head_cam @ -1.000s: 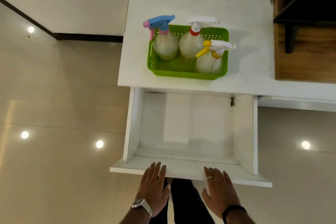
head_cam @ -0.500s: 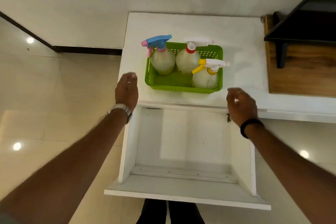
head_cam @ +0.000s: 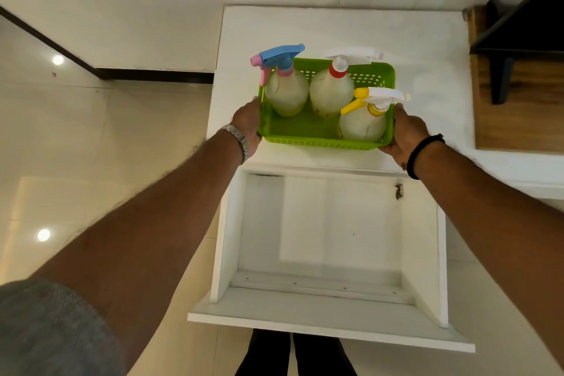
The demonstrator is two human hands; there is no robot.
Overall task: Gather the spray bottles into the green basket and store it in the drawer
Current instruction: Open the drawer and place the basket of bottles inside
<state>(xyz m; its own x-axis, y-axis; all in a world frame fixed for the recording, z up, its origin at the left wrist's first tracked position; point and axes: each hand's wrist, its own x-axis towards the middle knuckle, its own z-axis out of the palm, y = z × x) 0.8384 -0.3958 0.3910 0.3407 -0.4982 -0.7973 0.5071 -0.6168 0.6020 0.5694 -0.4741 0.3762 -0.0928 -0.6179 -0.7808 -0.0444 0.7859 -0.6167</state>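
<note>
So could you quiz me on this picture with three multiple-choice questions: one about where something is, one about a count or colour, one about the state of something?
1. Where is the green basket?
A. On the white countertop
B. Inside the drawer
C. On the floor

2. How many spray bottles stand in it?
A. One
B. Five
C. Three

3. What state is the drawer in?
A. Shut
B. Pulled open and empty
C. Open and full of bottles

Answers:
1 A: the basket is over the countertop, behind the drawer, with the left hand and right hand on its two ends.
2 C: the blue-topped bottle, the red-collared bottle and the yellow-triggered bottle.
3 B: its bare white bottom shows.
</note>
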